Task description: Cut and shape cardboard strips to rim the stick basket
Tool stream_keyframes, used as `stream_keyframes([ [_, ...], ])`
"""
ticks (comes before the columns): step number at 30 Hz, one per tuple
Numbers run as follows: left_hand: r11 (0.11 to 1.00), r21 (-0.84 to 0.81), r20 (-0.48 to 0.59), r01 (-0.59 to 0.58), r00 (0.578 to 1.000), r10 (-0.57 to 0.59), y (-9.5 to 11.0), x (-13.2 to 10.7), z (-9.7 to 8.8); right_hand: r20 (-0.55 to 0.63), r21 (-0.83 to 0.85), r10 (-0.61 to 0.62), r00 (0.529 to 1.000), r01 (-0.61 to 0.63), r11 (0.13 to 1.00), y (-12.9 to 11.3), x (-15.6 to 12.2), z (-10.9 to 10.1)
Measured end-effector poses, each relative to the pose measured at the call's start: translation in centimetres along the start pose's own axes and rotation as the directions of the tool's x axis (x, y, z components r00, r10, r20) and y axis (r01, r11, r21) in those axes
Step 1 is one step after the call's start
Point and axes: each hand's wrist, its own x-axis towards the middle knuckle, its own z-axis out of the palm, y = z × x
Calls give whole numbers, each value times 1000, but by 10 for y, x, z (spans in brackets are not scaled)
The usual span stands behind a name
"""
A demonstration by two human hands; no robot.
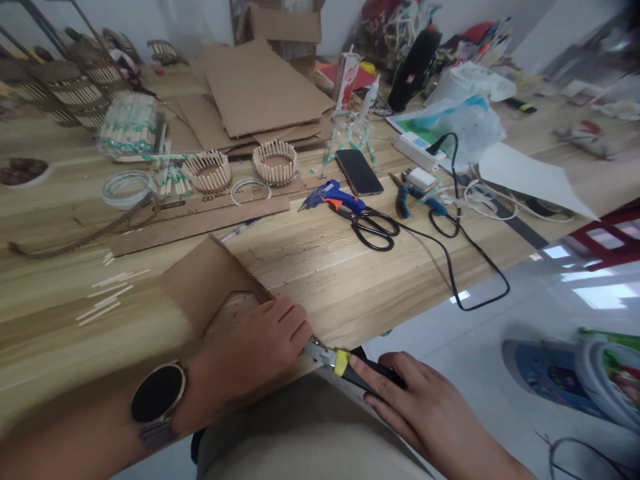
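Note:
My left hand (260,347), with a round black watch (157,393) on the wrist, lies with fingers curled on a brown cardboard piece (205,280) at the near edge of the wooden table (350,267), pressing it down. My right hand (425,407) is closed round a utility knife (345,363) with a black handle and yellow slider. The knife's blade tip meets the cardboard edge right beside my left fingertips.
Scissors (373,230), a blue glue gun (333,197), a phone (359,172), pliers (417,200) and a black cable (465,267) lie mid-table. Stick baskets (274,162), tape rolls (129,188), cardboard sheets (260,87) and loose sticks (107,293) sit left and behind. Floor lies to the right.

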Motion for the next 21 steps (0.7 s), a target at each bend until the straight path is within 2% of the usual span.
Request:
stream_keyframes([
  [4,1000,-20,-75,-7,997,5,4,-15,1,-31,-22,38,999,-39,999,-4,-4,5],
  [7,999,-33,-71,-8,997,5,6,-18,0,-36,-26,42,998,-43,999,-6,-4,6],
  [11,992,-124,-27,11,1000,-15,-1,-2,1,-15,-31,26,1000,-26,999,-7,-4,5],
  [13,979,-179,61,100,994,-90,-7,13,5,-5,-39,21,1000,-21,999,-7,-4,5],
  [15,965,-152,132,213,972,-194,-13,26,11,1,-43,21,1000,-20,999,-7,-4,6],
  [17,960,-137,132,245,965,-228,-16,34,19,4,-37,21,1000,-21,999,-7,-4,6],
  [21,967,-158,70,198,979,-189,-13,30,26,26,-12,21,999,-21,1000,-6,-2,4],
])
